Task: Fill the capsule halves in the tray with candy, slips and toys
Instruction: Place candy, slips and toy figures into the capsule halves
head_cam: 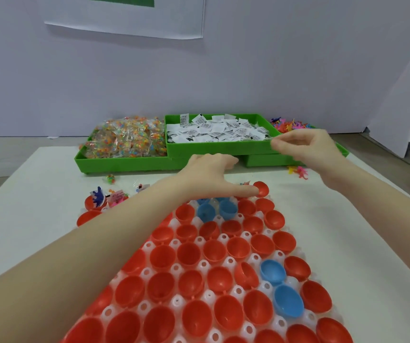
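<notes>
Across the white counter (25,219) lies a clear tray (178,302) of red and blue capsule halves (189,256), its near edge cut off by the frame and its left side hidden under the left forearm. Most halves in view look hollow; 2 or 3 at the far left corner hold colourful bits, too small to tell apart. The left hand (209,174) reaches over the far end of the tray, thumb stretched out to touch a red half (262,188) at the far right corner, its fingers pointing away and mostly out of sight, so whether they hold anything cannot be told. The right hand (305,147) hovers at the near right corner of the slip bin (218,147), thumb and forefinger pinched together; what lies between them is too small to make out. Slips (214,131) fill that green bin; candy (127,139) in clear bags fills the green bin just left of it. Toys (289,125) show behind the right hand, their bin largely hidden by it, with a few spilled on the counter by the wrist.
</notes>
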Demonstrator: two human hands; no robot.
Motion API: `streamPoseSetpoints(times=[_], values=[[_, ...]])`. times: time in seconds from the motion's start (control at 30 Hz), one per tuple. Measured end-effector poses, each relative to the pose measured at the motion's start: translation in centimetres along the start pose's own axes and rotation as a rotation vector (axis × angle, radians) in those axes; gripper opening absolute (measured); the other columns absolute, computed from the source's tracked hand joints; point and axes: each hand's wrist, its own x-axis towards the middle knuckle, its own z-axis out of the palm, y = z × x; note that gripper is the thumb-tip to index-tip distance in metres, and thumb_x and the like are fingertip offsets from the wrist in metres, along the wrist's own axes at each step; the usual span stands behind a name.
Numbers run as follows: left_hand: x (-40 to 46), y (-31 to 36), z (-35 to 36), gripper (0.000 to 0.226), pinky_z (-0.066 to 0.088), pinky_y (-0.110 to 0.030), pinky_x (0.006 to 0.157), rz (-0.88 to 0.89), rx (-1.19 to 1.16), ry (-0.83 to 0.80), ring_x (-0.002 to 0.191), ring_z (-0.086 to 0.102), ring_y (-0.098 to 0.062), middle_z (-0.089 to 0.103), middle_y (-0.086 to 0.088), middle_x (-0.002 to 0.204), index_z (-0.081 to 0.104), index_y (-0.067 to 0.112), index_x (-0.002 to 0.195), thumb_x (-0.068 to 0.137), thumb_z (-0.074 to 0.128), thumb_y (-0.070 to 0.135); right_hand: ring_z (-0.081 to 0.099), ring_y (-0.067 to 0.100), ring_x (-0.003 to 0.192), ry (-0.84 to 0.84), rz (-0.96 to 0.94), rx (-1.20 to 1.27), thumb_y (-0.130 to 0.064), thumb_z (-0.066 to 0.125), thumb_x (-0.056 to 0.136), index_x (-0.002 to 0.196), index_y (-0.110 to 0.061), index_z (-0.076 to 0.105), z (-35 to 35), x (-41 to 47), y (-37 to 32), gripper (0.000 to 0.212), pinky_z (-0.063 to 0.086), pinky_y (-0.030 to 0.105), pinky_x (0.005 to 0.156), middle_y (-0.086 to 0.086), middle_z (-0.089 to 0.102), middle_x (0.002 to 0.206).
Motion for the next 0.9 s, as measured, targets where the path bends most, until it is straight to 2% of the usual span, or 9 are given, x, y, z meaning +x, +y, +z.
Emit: streamPoseSetpoints(times=[0.1,0.2,0.3,0.37,0.47,0.6,0.7,0.77,0.9], values=[[-1.3,-2.2,-2.6,0.048,0.043,-0.034,0.096,0.033,-0.115,0.36,0.102,0.058,-0.012,0.065,0.005,0.111,0.062,0.018,0.117,0.083,0.058,0.051,0.061,0.008,0.086,0.358,0.09,-0.182,-0.018,0.064,0.085,0.097,-0.01,0.069,-2.4,2.5,1.9,0.015,0.042,0.019,0.073,0.001,0.067,0.088],[-2.4,-6.8,-5.4,0.036,0.042,-0.031,0.075,-0.203,-0.09,0.67,0.083,0.057,-0.02,0.068,-0.006,0.097,0.068,0.009,0.101,0.092,0.05,0.039,0.053,0.027,0.113,0.304,0.235,-0.499,-0.021,0.055,0.091,0.115,-0.006,0.062,-4.4,4.7,4.6,0.03,0.038,0.031,0.09,0.012,0.062,0.12],[-3.7,-11.6,-6.5,0.04,0.039,-0.034,0.075,-0.516,0.091,0.542,0.092,0.057,-0.032,0.067,-0.016,0.101,0.066,0.01,0.102,0.094,0.043,0.041,0.048,0.031,0.12,0.088,0.272,-0.696,-0.032,0.055,0.091,0.126,-0.004,0.053,-4.8,6.2,6.5,0.044,0.037,0.034,0.095,0.016,0.054,0.131],[-4.2,-13.5,-6.5,0.05,0.042,-0.036,0.076,-0.633,0.194,0.385,0.093,0.057,-0.034,0.065,-0.019,0.098,0.064,0.01,0.096,0.092,0.038,0.052,0.047,0.031,0.122,0.049,0.255,-0.75,-0.042,0.059,0.087,0.128,-0.007,0.053,-4.5,7.0,6.9,0.054,0.038,0.035,0.097,0.014,0.052,0.133],[-4.2,-15.0,-6.2,0.052,0.043,-0.035,0.072,-0.615,0.29,0.312,0.091,0.058,-0.033,0.066,-0.017,0.093,0.063,0.007,0.091,0.089,0.042,0.055,0.051,0.033,0.114,0.162,0.22,-0.699,-0.039,0.069,0.08,0.116,-0.005,0.063,-3.7,7.9,6.8,0.05,0.041,0.037,0.09,0.015,0.061,0.122],[-3.6,-15.3,-6.4,0.037,0.037,-0.033,0.068,-0.588,0.077,0.446,0.085,0.056,-0.032,0.067,-0.018,0.1,0.069,0.003,0.094,0.088,0.058,0.037,0.058,0.032,0.104,0.366,0.167,-0.577,-0.019,0.072,0.079,0.098,-0.001,0.071,-2.8,8.4,6.5,0.026,0.042,0.036,0.09,0.019,0.068,0.104],[-3.9,-15.7,-6.8,0.028,0.035,-0.031,0.067,-0.578,0.028,0.518,0.082,0.051,-0.027,0.067,-0.016,0.101,0.072,0.006,0.094,0.085,0.065,0.031,0.06,0.032,0.098,0.392,0.153,-0.585,-0.021,0.068,0.083,0.092,-0.003,0.073,-2.3,8.3,6.4,0.02,0.045,0.037,0.084,0.018,0.07,0.097],[-4.1,-15.8,-6.8,0.031,0.039,-0.032,0.068,-0.581,0.05,0.527,0.084,0.054,-0.029,0.067,-0.015,0.097,0.072,0.007,0.09,0.082,0.066,0.037,0.061,0.033,0.091,0.421,0.145,-0.634,-0.024,0.066,0.083,0.085,-0.006,0.073,-2.2,8.0,6.2,0.02,0.044,0.034,0.075,0.016,0.07,0.091],[-3.7,-15.9,-6.8,0.037,0.043,-0.037,0.072,-0.649,0.092,0.5,0.091,0.057,-0.036,0.067,-0.021,0.098,0.069,0.006,0.092,0.082,0.065,0.041,0.058,0.033,0.092,0.597,0.119,-0.535,-0.016,0.066,0.079,0.073,-0.007,0.061,-2.7,8.2,5.5,0.012,0.04,0.033,0.076,0.017,0.067,0.09]])
